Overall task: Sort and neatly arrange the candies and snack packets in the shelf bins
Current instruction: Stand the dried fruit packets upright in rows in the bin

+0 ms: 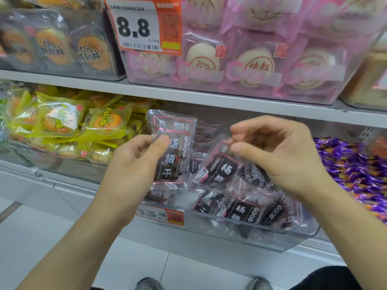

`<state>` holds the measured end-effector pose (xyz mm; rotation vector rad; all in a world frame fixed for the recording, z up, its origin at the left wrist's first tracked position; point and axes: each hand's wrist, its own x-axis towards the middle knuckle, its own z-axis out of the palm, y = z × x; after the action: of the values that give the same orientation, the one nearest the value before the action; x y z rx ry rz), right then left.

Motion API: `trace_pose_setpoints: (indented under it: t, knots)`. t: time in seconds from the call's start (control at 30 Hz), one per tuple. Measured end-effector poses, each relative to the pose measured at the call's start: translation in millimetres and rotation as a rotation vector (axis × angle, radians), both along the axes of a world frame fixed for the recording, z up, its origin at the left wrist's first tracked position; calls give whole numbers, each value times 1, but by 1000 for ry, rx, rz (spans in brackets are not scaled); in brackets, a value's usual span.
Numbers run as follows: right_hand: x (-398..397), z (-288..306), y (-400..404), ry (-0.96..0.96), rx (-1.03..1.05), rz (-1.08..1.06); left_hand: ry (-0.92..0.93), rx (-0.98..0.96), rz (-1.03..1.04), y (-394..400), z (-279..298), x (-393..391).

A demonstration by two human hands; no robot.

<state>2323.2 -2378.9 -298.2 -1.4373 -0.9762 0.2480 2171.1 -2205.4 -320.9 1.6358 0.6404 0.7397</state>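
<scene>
The left hand (138, 158) gripped an upright dark plum packet (173, 147), thumb pressed on its front, holding it above the left end of the clear bin (272, 237). The right hand (278, 151) pinched the top corner of a second packet (217, 166), which hung tilted just below its fingertips, over the loose pile of packets (243, 208) lying in that bin.
</scene>
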Motion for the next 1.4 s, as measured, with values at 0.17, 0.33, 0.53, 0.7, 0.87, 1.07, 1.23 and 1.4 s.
trace_pose_setpoints:
  t: [0.17,0.33,0.53,0.7,0.87,1.07,1.23,1.4]
  knots:
    - [-4,3,-1,8,224,-55,20,73,-25,-6,0,3]
    - [-11,10,-1,80,296,-84,46,139,-84,-18,-1,5]
    - [-24,-3,16,130,311,-99,98,-48,-465,-27,-6,6]
    - [-22,-13,23,94,256,-107,79,-103,-498,-32,-6,4]
    - [1,-17,12,-48,-63,-134,59,-57,-394,-24,-1,-6]
    - [16,-26,26,-464,-885,30,91,97,-123,-13,11,-13]
    - [4,-26,48,-554,-1272,-29,10,-79,-93,-10,9,-12]
    - [1,-26,57,-431,-1233,18,27,3,-36,-12,8,-15]
